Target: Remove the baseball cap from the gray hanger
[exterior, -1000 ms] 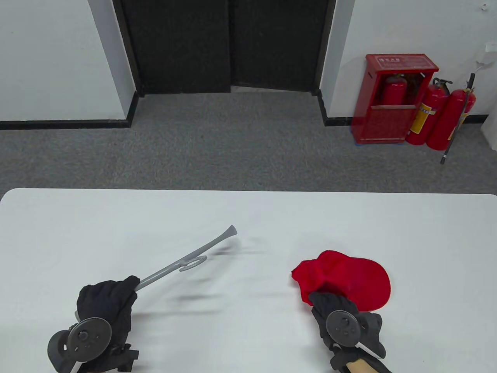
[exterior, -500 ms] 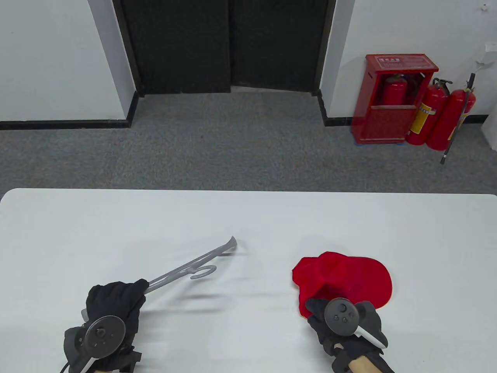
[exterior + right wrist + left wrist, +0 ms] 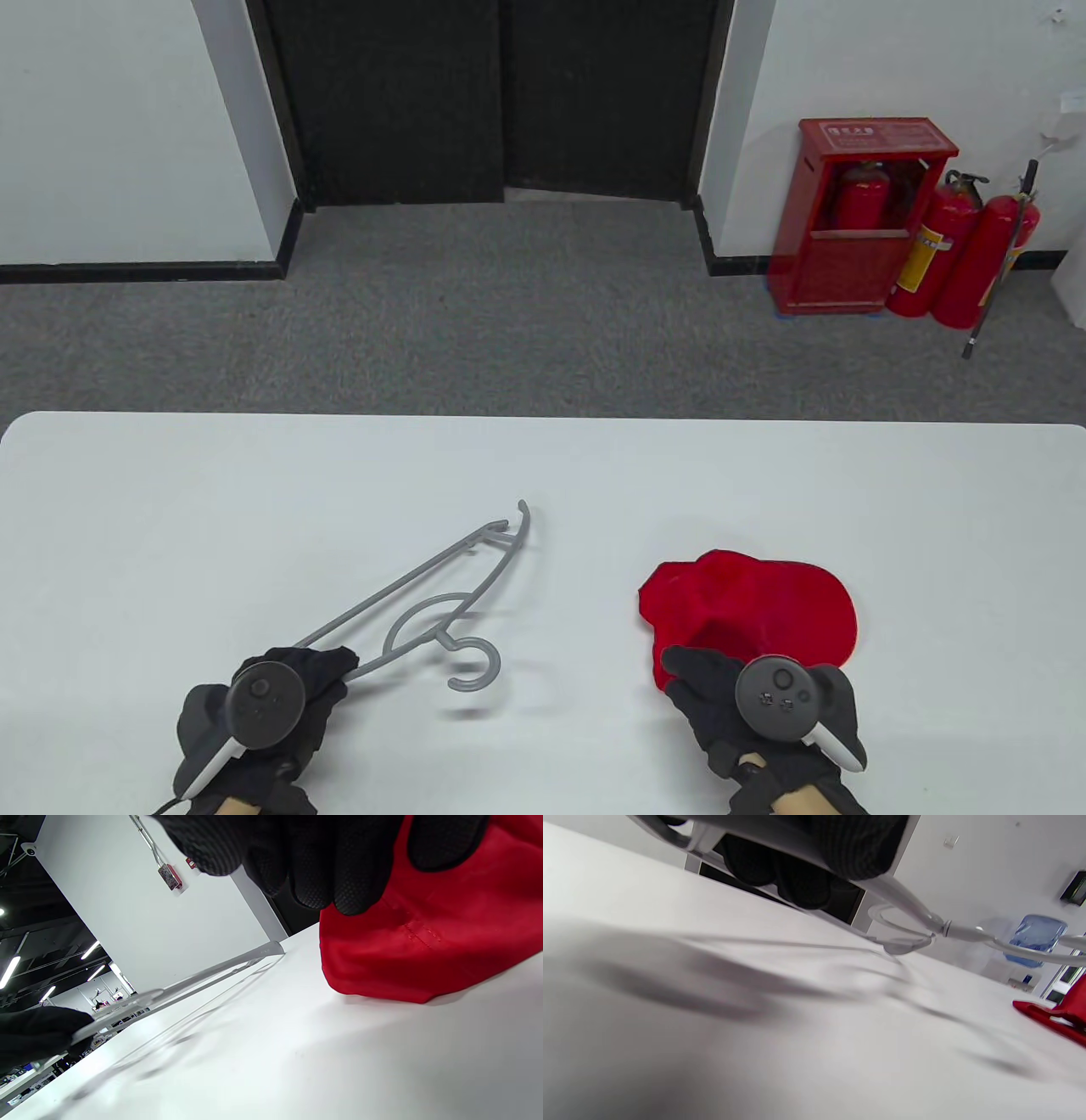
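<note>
A white table (image 3: pixel 543 475) is filling the near half of the table view, with grey carpet, a dark double door and white walls lying beyond it, and a red fire extinguisher cabinet (image 3: pixel 865 216) with two loose extinguishers standing against the far right wall. On the table, the red baseball cap (image 3: pixel 764 607) is sitting on the right side, crumpled, with its brim lying flat toward the right, and it is well apart from the gray hanger (image 3: pixel 424 607) on the left, so the separation the task asks for appears already made. The hanger is lying nearly flat, running from the near left toward the far middle, with its hook curling toward the near side; the left wrist view is showing its far parts just above the surface, so whether it is fully resting on the table cannot be told. The left hand (image 3: pixel 280 713) is gripping the hanger's near end with its fingers (image 3: pixel 801 882) curled around the bar, probably holding it out to the left so it is staying clear of the cap. The right hand (image 3: pixel 747 705) is sitting at the cap's near edge; in the right wrist view its gloved fingertips (image 3: pixel 339 878) are hanging against the red fabric, loosely curled, and whether they are pinching the cloth or only touching it cannot be told. Judging from this layout, what is remaining is likely just letting go of both items.
</note>
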Demonstrator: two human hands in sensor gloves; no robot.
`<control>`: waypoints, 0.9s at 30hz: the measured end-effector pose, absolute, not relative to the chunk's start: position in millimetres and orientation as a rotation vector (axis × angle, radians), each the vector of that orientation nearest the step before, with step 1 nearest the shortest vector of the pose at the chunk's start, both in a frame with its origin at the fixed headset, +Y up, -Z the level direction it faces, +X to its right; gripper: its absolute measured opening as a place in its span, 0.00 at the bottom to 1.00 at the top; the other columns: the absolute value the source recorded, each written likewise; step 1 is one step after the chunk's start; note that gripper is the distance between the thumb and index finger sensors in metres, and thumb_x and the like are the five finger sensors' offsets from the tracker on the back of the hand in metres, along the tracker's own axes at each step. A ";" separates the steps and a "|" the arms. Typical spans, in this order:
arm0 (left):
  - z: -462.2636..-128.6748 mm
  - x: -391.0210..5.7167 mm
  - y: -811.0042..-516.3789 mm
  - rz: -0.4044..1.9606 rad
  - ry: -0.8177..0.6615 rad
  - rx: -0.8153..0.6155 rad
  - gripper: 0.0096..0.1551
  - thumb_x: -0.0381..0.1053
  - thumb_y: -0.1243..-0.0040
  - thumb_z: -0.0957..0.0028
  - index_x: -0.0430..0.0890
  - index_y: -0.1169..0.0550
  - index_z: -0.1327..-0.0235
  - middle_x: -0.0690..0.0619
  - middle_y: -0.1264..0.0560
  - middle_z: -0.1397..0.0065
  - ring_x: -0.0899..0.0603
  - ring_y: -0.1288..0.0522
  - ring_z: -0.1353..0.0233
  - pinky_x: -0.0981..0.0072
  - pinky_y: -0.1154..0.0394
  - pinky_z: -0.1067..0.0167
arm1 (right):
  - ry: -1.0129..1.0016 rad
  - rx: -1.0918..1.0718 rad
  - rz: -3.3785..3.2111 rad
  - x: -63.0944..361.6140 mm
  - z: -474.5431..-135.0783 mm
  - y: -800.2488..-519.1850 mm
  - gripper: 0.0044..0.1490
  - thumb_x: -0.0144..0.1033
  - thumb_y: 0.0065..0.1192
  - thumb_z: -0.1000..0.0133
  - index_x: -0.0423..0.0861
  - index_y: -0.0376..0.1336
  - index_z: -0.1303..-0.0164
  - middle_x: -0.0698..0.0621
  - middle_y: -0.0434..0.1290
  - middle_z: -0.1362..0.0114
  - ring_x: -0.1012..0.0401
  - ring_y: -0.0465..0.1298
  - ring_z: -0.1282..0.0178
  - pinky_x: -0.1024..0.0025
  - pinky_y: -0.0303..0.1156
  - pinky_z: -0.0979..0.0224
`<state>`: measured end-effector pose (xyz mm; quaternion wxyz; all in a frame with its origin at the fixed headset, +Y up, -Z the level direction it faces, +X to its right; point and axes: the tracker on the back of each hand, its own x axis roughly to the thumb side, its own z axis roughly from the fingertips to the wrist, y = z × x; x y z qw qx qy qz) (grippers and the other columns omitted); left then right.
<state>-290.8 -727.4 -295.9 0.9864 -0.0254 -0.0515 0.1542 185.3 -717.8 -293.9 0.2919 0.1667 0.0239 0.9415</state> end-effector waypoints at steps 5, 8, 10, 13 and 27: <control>-300.2 -292.4 -738.4 0.279 -0.083 -0.164 0.24 0.48 0.35 0.41 0.61 0.21 0.30 0.53 0.18 0.31 0.41 0.25 0.23 0.25 0.44 0.24 | 0.077 0.454 2.498 185.1 -294.4 -718.6 0.31 0.41 0.59 0.38 0.44 0.65 0.25 0.36 0.71 0.23 0.40 0.74 0.29 0.29 0.65 0.31; -302.0 -295.0 -743.2 0.262 -0.070 -0.205 0.24 0.48 0.35 0.40 0.61 0.21 0.30 0.53 0.18 0.30 0.41 0.25 0.22 0.26 0.44 0.24 | 0.090 0.452 2.492 185.1 -294.1 -718.4 0.31 0.41 0.59 0.38 0.44 0.65 0.25 0.36 0.71 0.23 0.40 0.74 0.29 0.29 0.65 0.31; -303.8 -297.1 -746.9 0.245 -0.043 -0.261 0.24 0.48 0.36 0.39 0.61 0.21 0.29 0.53 0.18 0.29 0.41 0.26 0.20 0.25 0.45 0.24 | 0.093 0.451 2.487 185.3 -293.9 -718.2 0.31 0.42 0.58 0.38 0.44 0.65 0.25 0.36 0.71 0.23 0.39 0.73 0.29 0.29 0.65 0.31; -304.5 -300.4 -750.5 0.231 -0.021 -0.280 0.24 0.48 0.37 0.39 0.61 0.22 0.29 0.54 0.19 0.28 0.42 0.27 0.20 0.25 0.45 0.24 | 0.093 0.449 2.480 185.6 -293.6 -718.1 0.31 0.42 0.58 0.37 0.44 0.65 0.25 0.36 0.71 0.22 0.39 0.73 0.29 0.29 0.65 0.31; -304.2 -313.6 -733.7 0.197 0.097 -0.267 0.24 0.49 0.40 0.37 0.59 0.22 0.27 0.51 0.23 0.20 0.37 0.28 0.18 0.26 0.42 0.25 | 0.105 0.443 2.454 187.4 -294.2 -719.7 0.32 0.43 0.58 0.37 0.43 0.65 0.24 0.35 0.71 0.23 0.39 0.73 0.28 0.28 0.65 0.31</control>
